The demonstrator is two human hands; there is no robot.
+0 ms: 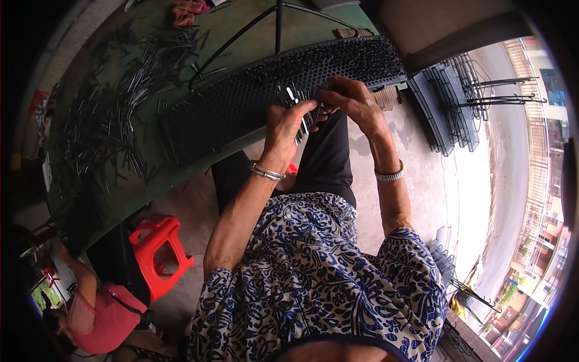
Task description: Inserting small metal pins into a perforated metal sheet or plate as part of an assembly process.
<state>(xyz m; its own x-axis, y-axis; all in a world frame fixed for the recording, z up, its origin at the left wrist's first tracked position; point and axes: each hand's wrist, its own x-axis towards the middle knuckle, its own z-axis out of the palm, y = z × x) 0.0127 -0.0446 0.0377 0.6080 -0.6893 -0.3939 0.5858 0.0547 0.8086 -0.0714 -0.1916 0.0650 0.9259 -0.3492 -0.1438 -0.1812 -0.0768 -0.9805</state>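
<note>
My left hand (284,128) is closed around a bundle of thin dark strips (292,95), some of which catch the light. My right hand (354,104) meets it at the fingertips, its thumb and fingers pinched together; what they hold is too small to make out. Just beyond both hands lies a long black panel (211,120) full of small holes. Short dark pieces stand thickly along its far side and right end, while the near left part shows bare holes.
Loose dark strips (129,90) lie heaped on the green table (154,184). A black metal frame (278,30) rises behind the panel. Similar racks (443,105) stand on the floor at right. A red stool (158,256) and a person in pink (111,320) are at lower left.
</note>
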